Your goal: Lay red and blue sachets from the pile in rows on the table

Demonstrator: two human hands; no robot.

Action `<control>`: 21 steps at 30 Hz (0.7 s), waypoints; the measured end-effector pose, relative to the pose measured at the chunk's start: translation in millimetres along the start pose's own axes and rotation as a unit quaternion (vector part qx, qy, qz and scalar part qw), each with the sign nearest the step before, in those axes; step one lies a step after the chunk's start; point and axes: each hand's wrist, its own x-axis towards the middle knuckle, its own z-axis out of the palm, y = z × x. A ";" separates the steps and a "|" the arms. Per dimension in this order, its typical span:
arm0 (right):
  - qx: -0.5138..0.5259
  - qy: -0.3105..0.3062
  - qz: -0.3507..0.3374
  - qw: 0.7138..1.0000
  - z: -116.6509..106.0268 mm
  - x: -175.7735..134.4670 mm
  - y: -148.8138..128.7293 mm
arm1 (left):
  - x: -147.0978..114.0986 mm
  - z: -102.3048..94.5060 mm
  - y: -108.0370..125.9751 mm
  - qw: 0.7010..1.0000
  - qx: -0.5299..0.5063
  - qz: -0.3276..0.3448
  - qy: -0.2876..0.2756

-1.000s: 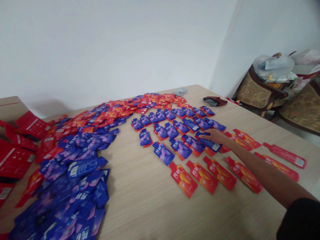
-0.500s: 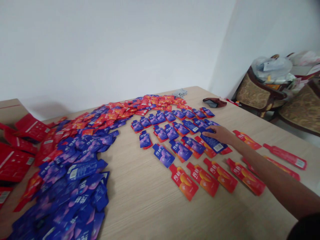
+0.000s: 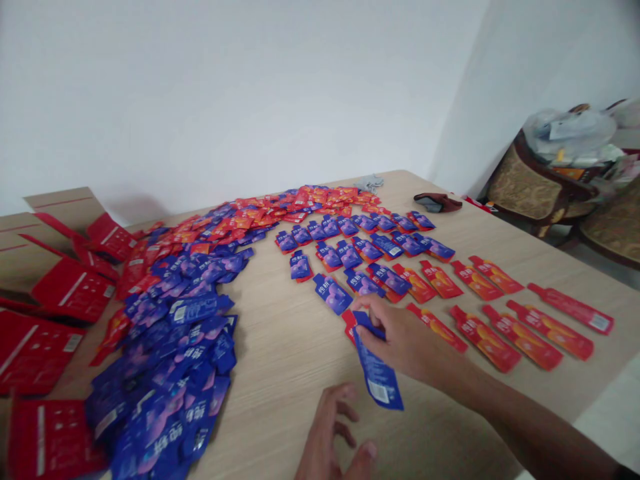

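Note:
My right hand (image 3: 407,337) pinches a blue pouch (image 3: 379,377) near its top, with the barcode side showing. Under that hand the end of a red pouch (image 3: 349,324) peeks out; the rest is hidden. Lower down, my left hand (image 3: 330,437) hovers over the near side of the table, fingers apart and slightly curled, holding nothing. Just beyond my right hand are rows of blue pouches (image 3: 333,294), several lying on top of red ones. To the right, single red-orange pouches (image 3: 485,339) lie in slanting rows.
A long heap of loose blue pouches (image 3: 165,393) and red pouches (image 3: 255,213) curves along the left and back of the wooden table (image 3: 270,373). Open red boxes (image 3: 75,287) stand at the left edge. Cloth gloves (image 3: 437,202) lie at the far right; chairs (image 3: 530,180) stand beyond.
My right hand has moved left and nearer with the blue pouch, from the middle rows to the front row. My left hand has come into view. The camera view has shifted left.

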 end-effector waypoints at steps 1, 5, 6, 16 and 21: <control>-0.007 0.001 -0.010 1.000 11.1 -3.3 -7.2 | 7.3 8.8 -1.7 1.000 -0.013 0.016 -0.017; -0.035 0.002 -0.024 0.999 43.1 -12.6 -22.6 | 18.6 28.3 -3.9 0.999 -0.035 -0.005 -0.020; -0.038 0.001 -0.023 0.999 48.4 -14.4 -24.7 | 18.6 29.9 -4.0 0.999 -0.028 -0.017 -0.009; 0.120 -0.006 -0.020 0.993 65.8 -31.6 -31.5 | 20.4 10.9 -2.9 0.999 0.031 0.008 -0.007; 0.269 -0.019 0.015 0.963 60.2 -44.7 2.3 | 10.4 2.3 -9.3 0.988 -0.136 -0.063 -0.041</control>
